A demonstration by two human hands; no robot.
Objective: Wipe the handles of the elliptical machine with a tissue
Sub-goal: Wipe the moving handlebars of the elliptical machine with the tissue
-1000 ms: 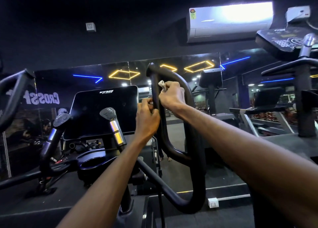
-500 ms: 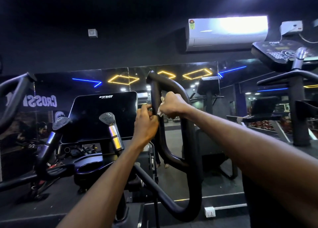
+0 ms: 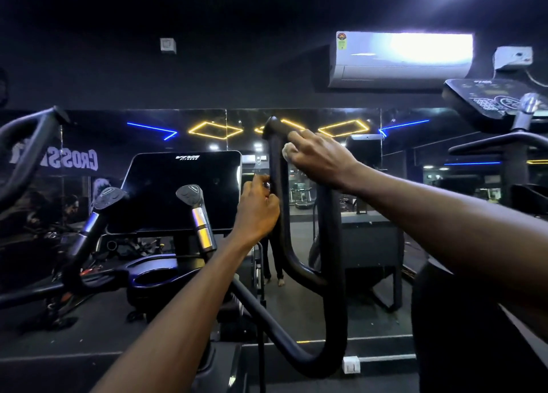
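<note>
Looking down from the head cam, the right hand [image 3: 320, 161] sits at the top bend of the elliptical's black loop handle [image 3: 336, 274], with a small white tissue [image 3: 287, 149] bunched under the fingers and pushed against the inner side of the bar. That grip is closed around the tissue: fingers curled over the top curve, only a bit of white poking out by the bar. The left hand [image 3: 258, 211] is lower on the same handle, on the straight stretch just under the top bend, fingers wrapped round the bar from the left, so that grip is clamped tight on the handle itself. The two hands are near each other but not touching.

Left of them is the dark console screen [image 3: 181, 191], with two short fixed grips with silver bands, one [image 3: 198, 214] in front of the screen and the other [image 3: 100, 211] further left. The other swing handle [image 3: 26, 152] curves up at the far left edge. Behind everything a wall mirror [image 3: 148, 137] reflects yellow and blue light strips, and a white air conditioner [image 3: 400, 60] hangs on the wall above it on the right.
</note>
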